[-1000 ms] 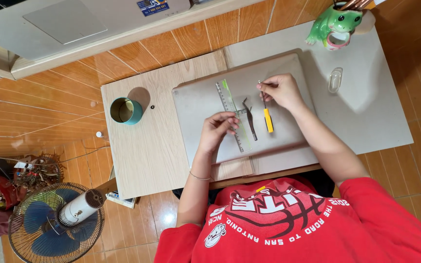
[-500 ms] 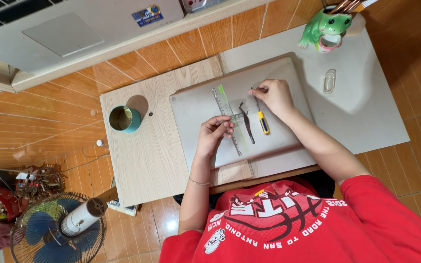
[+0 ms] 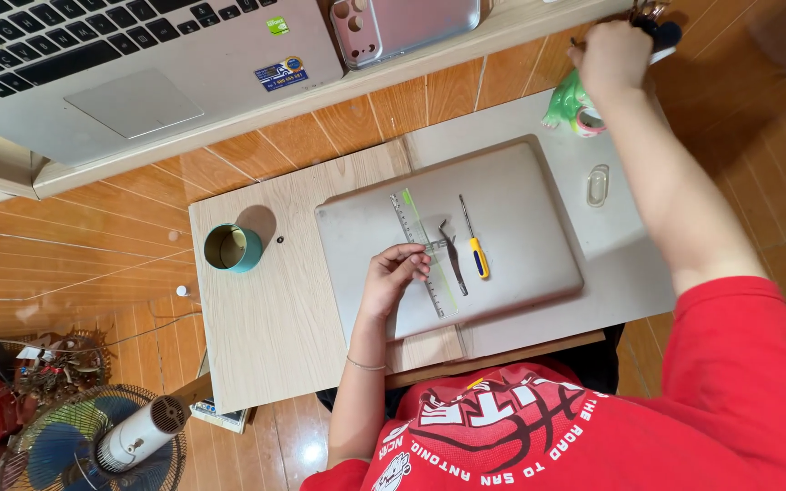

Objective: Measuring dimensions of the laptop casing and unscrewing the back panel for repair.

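My left hand (image 3: 395, 275) lies on a closed grey laptop (image 3: 529, 232), its curled fingertips pressing on a clear green ruler (image 3: 414, 238). Just right of the ruler lie dark tweezers (image 3: 453, 257) and a small screwdriver with a yellow handle (image 3: 476, 251). My right hand (image 3: 611, 56) is stretched to the far right corner, closed over pen-like items standing in a green frog-shaped holder (image 3: 568, 102). What exactly it grips is hidden by the fingers.
The closed laptop lies on a grey mat (image 3: 634, 259) over a low wooden table (image 3: 266, 318). A teal cup (image 3: 232, 247) and a tiny dark screw (image 3: 279, 241) are at left, a small clear case (image 3: 598, 185) at right. Beyond are an open laptop (image 3: 138, 64) and a phone (image 3: 407, 23). A fan (image 3: 93, 445) stands on the floor.
My right hand has left the screwdriver on the laptop lid and reached up to the frog-shaped holder. My left hand stays on the ruler.
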